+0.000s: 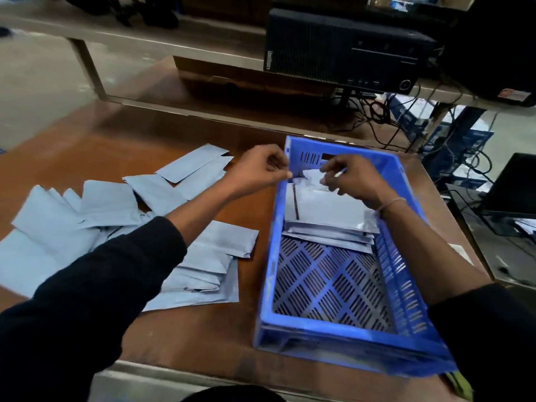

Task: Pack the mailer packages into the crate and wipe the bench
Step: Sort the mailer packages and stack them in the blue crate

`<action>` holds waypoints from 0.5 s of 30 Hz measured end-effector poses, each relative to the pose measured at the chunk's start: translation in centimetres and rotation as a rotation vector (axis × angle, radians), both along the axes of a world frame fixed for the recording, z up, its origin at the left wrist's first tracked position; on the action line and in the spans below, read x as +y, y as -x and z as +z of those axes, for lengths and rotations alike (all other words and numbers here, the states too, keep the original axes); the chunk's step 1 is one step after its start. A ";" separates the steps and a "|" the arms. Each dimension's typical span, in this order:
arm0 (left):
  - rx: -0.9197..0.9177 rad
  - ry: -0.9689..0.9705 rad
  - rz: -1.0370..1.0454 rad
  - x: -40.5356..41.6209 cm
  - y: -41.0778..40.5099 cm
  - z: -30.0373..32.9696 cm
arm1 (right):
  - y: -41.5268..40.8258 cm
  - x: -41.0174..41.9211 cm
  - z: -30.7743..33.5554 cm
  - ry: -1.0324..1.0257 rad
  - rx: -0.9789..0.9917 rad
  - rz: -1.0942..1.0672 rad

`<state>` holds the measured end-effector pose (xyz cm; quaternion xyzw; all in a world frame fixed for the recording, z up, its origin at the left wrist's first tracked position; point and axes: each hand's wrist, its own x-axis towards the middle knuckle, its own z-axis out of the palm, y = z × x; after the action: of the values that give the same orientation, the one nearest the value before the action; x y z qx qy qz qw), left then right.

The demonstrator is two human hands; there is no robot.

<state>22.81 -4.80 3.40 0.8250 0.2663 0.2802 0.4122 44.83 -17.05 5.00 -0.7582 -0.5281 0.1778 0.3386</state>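
Right hand and left hand: a mailer is pinched between both over the crate's far end. A stack is lodged inside; loose mailers are spread on the bench.

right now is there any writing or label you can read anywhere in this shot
None can be read.
Black desktop computer tower: vertical white logo on its left edge, too blurred.
Blue and white cartons under the far table: print too small.
Pale grey mailer packages and blue plastic crate: no text visible.
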 end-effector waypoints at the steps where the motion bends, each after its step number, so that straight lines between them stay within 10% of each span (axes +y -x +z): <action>1: -0.015 0.047 0.037 0.7 1.4 -0.1 | 1.0 0.8 0.5 -0.040 0.032 0.004; 9: 0.046 0.272 0.264 6.2 11.8 -3.5 | 11.1 7.9 1.8 -0.050 0.043 0.257; 15: 0.127 0.345 0.323 8.3 16.3 -6.4 | 17.8 13.3 -3.6 0.506 -0.143 0.462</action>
<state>6.54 3.46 -3.02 0.7050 0.4642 0.2405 0.4793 26.98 -3.78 1.41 -0.6891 -0.6473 0.3214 0.0527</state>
